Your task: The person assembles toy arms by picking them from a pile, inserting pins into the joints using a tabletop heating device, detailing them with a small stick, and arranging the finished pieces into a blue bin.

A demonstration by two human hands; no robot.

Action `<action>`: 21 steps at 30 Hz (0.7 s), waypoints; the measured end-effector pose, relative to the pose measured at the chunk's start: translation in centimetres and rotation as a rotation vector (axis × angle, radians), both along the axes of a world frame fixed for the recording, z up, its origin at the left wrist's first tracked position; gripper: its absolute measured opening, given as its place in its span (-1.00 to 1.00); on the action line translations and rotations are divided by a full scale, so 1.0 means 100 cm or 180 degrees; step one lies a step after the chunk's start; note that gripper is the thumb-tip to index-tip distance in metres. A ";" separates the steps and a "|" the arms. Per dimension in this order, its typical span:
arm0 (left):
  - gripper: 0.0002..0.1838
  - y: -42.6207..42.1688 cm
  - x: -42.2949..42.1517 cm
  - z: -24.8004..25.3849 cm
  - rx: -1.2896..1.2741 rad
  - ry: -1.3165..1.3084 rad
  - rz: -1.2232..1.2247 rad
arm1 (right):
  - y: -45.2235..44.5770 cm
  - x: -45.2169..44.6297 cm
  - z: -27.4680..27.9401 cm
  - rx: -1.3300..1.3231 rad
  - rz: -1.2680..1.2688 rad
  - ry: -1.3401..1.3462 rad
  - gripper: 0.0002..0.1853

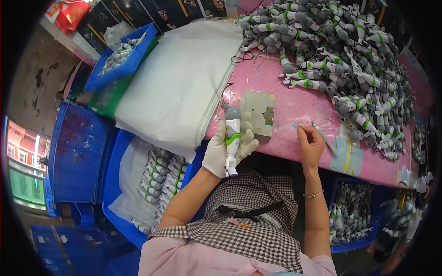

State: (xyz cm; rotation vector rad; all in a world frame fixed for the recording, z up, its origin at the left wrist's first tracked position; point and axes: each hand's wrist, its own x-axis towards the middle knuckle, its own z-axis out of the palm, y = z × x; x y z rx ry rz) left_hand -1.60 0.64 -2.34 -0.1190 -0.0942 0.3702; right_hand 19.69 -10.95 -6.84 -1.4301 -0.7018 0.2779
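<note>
My left hand point(215, 154), in a white glove, is wrapped around a toy robot arm point(233, 133). The arm is white and grey with a green band; its small hand points toward me, and dark wires stick out of its far end. Just beyond the glove a beige box point(251, 103) with a greenish part on top lies on the pink table covering. My bare right hand point(311, 143) is over the table's front edge, thumb and forefinger pinched together. Whatever is between those fingertips is too small to make out. Beside it lies a slim metal tool point(326, 140).
A big heap of toy arms point(331, 64) covers the right of the pink table point(294, 101). White sheets point(179, 78) are stacked at left. Below them, a blue bin point(115, 198) holds rows of arms. Another blue bin point(368, 239) stands under the table at right. A blue tray point(142, 50) sits far left.
</note>
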 end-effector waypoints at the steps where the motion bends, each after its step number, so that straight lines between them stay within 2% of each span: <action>1: -0.40 0.001 -0.001 -0.002 -0.0006 0.0014 -0.0007 | 0.004 0.000 0.000 -0.0006 -0.0007 0.0014 -0.93; 3: -0.37 0.000 -0.001 -0.004 0.0157 0.0001 0.0251 | 0.010 -0.001 0.001 -0.0267 -0.0006 -0.1068 -0.95; 4: -0.37 -0.001 -0.001 -0.004 0.0145 0.0003 0.0248 | 0.013 0.001 0.002 -0.0280 -0.0007 -0.1065 -0.95; 7: -0.38 -0.003 0.001 0.012 0.0010 0.0358 0.0354 | 0.024 0.005 0.005 -0.0719 -0.0261 -0.2570 -0.95; 9: -0.44 -0.004 0.002 0.026 0.0540 0.0922 0.0480 | 0.030 0.008 0.004 -0.0853 -0.0388 -0.2739 -0.95; 10: -0.44 0.000 0.001 0.019 0.0531 0.0931 0.0478 | 0.030 0.008 0.003 -0.0981 -0.0509 -0.2915 -0.95; 12: -0.47 0.008 -0.002 0.007 0.0712 0.0409 0.0481 | 0.028 0.006 0.003 -0.1127 -0.0532 -0.2906 -0.96; 15: -0.49 0.015 -0.004 0.013 0.0974 0.0591 0.0661 | 0.025 0.004 0.002 -0.1259 -0.0564 -0.2914 -0.94; 16: -0.41 0.018 -0.004 0.013 0.0877 0.0566 0.0695 | 0.024 0.004 0.002 -0.1254 -0.0576 -0.2924 -0.93; 19: -0.31 0.018 -0.002 0.039 0.0971 0.0711 0.0639 | 0.024 0.003 0.001 -0.1213 -0.0640 -0.2955 -0.90; 21: -0.28 0.022 -0.003 0.038 0.0950 0.0569 0.0567 | 0.024 0.002 0.001 -0.1179 -0.0638 -0.2922 -0.88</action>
